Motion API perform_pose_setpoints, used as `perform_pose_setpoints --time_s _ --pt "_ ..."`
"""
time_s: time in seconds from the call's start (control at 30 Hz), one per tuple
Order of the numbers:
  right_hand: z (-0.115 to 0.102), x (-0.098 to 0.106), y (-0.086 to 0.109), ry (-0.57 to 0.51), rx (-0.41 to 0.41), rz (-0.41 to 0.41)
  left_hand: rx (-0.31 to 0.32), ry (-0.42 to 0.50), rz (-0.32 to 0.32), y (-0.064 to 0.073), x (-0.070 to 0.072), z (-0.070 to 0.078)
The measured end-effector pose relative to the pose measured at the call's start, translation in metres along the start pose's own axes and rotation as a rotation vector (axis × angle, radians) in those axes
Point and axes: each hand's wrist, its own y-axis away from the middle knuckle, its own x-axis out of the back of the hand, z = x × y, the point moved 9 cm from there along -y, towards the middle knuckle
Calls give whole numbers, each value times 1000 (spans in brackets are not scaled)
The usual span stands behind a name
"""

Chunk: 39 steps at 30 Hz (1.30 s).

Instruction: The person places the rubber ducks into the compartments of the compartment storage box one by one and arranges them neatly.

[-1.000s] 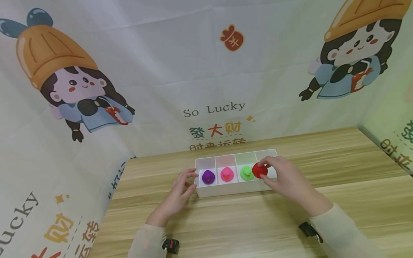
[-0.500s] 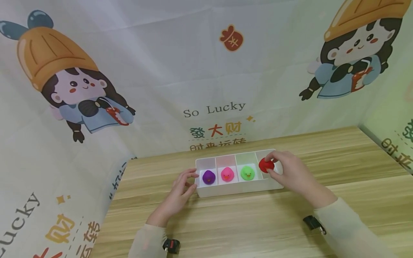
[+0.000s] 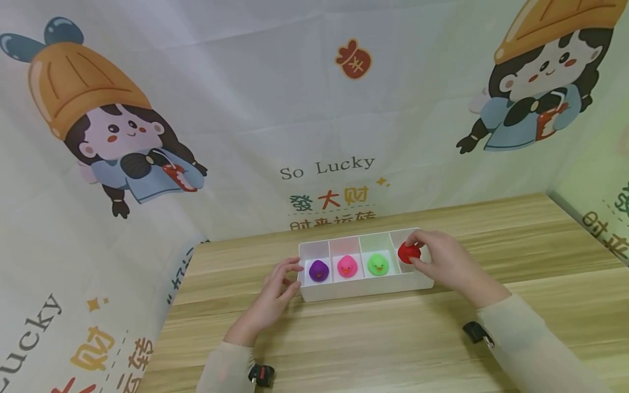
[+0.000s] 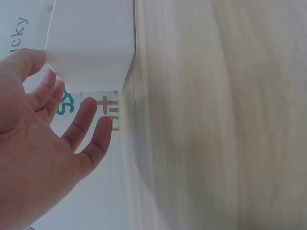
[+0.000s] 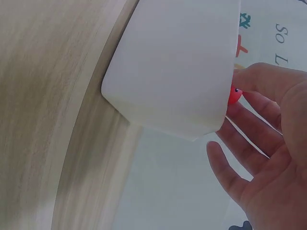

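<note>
A long white box [image 3: 366, 289] with compartments in a row stands on the wooden table. From the left, a purple toy duck [image 3: 319, 271], a pink one [image 3: 347, 266] and a green one [image 3: 378, 265] each sit in their own compartment. My right hand [image 3: 444, 262] pinches a red toy duck [image 3: 408, 252] between thumb and fingers, inside the rightmost compartment. In the right wrist view the box's wall hides most of that red duck [image 5: 234, 95]. At the box's left end, my left hand [image 3: 275, 286] touches the rim with relaxed, spread fingers.
Wood-grain table [image 3: 344, 344] lies around the box. Behind it hangs a printed cloth backdrop [image 3: 275, 98] with cartoon figures and lettering, also along both sides. A black strap device sits at each sleeve cuff.
My right hand has carried the red duck rightward, from beside the green duck into the rightmost compartment. The left hand has stayed at the box's left end.
</note>
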Motion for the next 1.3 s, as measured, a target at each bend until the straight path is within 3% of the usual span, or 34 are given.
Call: perform_pose_setpoints --time_s 0.83,1.3 --pt "14 -23 -20 8 -112 -218 1 11 -7 1 1 1" --pt "18 -28 -22 124 -85 -223 -25 2 7 0 0 1"
